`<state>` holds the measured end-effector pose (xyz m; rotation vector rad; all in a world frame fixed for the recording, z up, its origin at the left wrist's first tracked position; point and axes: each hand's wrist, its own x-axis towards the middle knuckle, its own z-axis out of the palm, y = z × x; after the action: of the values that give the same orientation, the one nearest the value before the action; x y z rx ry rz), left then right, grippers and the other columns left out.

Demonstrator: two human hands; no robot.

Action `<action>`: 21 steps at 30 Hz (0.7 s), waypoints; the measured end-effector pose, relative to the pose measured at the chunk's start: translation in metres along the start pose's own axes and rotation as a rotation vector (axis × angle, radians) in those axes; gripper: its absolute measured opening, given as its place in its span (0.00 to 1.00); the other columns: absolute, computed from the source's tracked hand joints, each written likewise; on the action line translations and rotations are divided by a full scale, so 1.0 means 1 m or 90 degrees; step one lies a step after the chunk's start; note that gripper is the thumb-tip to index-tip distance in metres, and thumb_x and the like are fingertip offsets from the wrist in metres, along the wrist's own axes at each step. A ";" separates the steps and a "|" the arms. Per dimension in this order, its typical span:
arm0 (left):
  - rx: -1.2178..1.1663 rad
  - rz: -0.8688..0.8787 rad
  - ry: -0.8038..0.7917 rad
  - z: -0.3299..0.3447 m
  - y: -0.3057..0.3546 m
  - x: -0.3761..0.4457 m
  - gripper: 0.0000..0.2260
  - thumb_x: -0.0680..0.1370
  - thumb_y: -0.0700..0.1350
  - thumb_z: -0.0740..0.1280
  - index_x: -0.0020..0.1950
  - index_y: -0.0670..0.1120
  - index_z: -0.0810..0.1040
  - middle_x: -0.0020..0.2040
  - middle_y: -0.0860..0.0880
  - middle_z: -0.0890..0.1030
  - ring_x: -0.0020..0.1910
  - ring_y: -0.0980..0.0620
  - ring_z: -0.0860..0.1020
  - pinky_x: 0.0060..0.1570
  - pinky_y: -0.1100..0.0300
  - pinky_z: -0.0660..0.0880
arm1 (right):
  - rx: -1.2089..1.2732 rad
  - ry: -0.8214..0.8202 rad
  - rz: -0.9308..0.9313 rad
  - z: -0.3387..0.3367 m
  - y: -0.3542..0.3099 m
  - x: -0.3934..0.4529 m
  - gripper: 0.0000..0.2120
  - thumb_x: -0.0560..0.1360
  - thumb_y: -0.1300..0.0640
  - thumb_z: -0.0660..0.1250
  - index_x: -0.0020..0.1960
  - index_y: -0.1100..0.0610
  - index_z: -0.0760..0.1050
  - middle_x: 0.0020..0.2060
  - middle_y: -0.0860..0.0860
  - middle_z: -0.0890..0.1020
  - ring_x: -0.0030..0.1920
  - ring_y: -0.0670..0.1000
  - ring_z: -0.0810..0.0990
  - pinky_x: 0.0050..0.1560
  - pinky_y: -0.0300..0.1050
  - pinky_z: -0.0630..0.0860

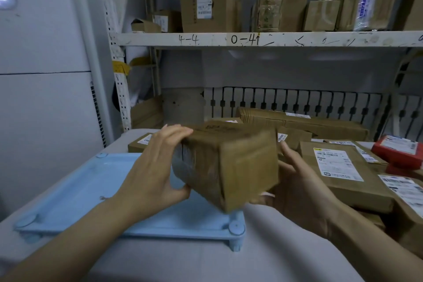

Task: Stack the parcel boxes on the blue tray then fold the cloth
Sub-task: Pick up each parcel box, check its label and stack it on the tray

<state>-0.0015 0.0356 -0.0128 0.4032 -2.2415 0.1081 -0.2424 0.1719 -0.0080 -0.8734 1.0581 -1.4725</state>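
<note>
A brown cardboard parcel box (231,162) hangs in the air, tilted, above the right half of the light blue tray (75,192). My left hand (155,167) grips its left end, fingers over the top and thumb underneath. My right hand (295,188) holds its right side from below, fingers curled under the box. The tray lies on a pale grey cloth (206,263) that covers the table. Several more parcel boxes (343,171) lie piled to the right, the nearest with a white label.
A small labelled box (139,143) sits just behind the tray. Red boxes (398,149) lie at the far right. A long carton (304,121) lies at the back. Above, a white shelf (251,39) carries several cartons. A white cabinet (45,75) stands at left.
</note>
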 end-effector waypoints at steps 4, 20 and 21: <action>-0.294 -0.305 -0.033 -0.009 0.005 -0.001 0.42 0.60 0.57 0.77 0.70 0.53 0.62 0.65 0.54 0.71 0.65 0.58 0.72 0.63 0.62 0.70 | -0.104 -0.013 -0.057 0.014 0.003 0.013 0.30 0.74 0.30 0.57 0.61 0.51 0.82 0.54 0.61 0.79 0.52 0.59 0.76 0.55 0.55 0.74; -1.046 -0.948 0.179 -0.041 -0.025 -0.036 0.31 0.72 0.63 0.68 0.65 0.41 0.77 0.57 0.40 0.83 0.57 0.41 0.81 0.53 0.45 0.79 | -0.132 -0.005 0.045 0.108 0.033 0.059 0.13 0.75 0.48 0.68 0.60 0.45 0.80 0.53 0.52 0.84 0.54 0.55 0.82 0.56 0.58 0.80; -1.061 -0.956 0.226 -0.044 -0.028 -0.040 0.31 0.72 0.62 0.68 0.66 0.41 0.76 0.58 0.40 0.83 0.57 0.40 0.81 0.54 0.44 0.78 | -0.133 0.012 0.061 0.119 0.035 0.065 0.11 0.76 0.48 0.68 0.58 0.46 0.81 0.51 0.53 0.84 0.53 0.56 0.82 0.55 0.58 0.80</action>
<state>0.0636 0.0285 -0.0167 0.7947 -0.6217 -2.0005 -0.1302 0.0875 -0.0027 -0.9427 1.2675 -1.3099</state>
